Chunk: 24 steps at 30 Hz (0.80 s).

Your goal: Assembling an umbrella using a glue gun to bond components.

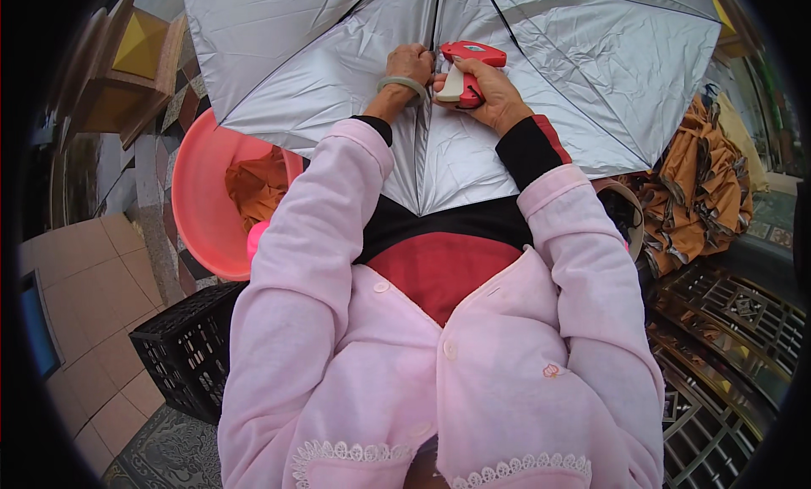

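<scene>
A silver-lined umbrella lies spread across my lap, its inner side up and its dark ribs fanning toward the far edge. My left hand, a pale bangle at its wrist, is closed on the umbrella beside a middle rib; exactly what the fingers pinch is hidden. Just right of it, my right hand is wrapped round a red and white tagging gun. The gun's front end points left, close to the left hand and the same rib.
To the left stands a pink basin with folded orange cloth inside, and nearer is a black plastic crate. Orange folded umbrellas or cloth are heaped at right, above a metal lattice panel. A wooden block-like structure rises far left.
</scene>
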Each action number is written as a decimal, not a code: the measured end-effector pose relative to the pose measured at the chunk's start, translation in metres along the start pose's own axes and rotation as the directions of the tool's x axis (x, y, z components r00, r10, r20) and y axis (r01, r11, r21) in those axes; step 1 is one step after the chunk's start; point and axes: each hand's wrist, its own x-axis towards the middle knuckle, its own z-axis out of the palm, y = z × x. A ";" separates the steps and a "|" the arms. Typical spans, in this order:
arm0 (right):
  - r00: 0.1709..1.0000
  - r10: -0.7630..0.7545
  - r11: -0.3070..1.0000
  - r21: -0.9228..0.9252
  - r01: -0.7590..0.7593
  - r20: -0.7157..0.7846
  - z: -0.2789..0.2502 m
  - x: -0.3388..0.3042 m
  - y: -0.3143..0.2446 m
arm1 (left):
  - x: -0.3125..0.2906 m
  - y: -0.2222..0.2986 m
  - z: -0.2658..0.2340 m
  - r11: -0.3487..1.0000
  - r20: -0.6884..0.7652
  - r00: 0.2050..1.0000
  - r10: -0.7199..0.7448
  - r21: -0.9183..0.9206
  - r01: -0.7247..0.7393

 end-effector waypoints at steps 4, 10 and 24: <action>0.998 0.050 0.998 0.033 -0.051 0.032 -0.001 -0.003 -0.003 | 0.001 -0.004 -0.003 0.985 0.069 0.996 -0.053 -0.163 0.063; 0.996 0.068 0.998 0.010 -0.069 0.058 -0.004 -0.001 -0.005 | 0.001 -0.005 -0.003 0.941 0.148 0.983 -0.108 -0.302 0.149; 1.000 -0.022 0.954 -0.299 0.019 -0.005 0.000 0.011 -0.001 | -0.005 0.006 -0.001 0.966 0.145 0.985 -0.089 -0.229 0.121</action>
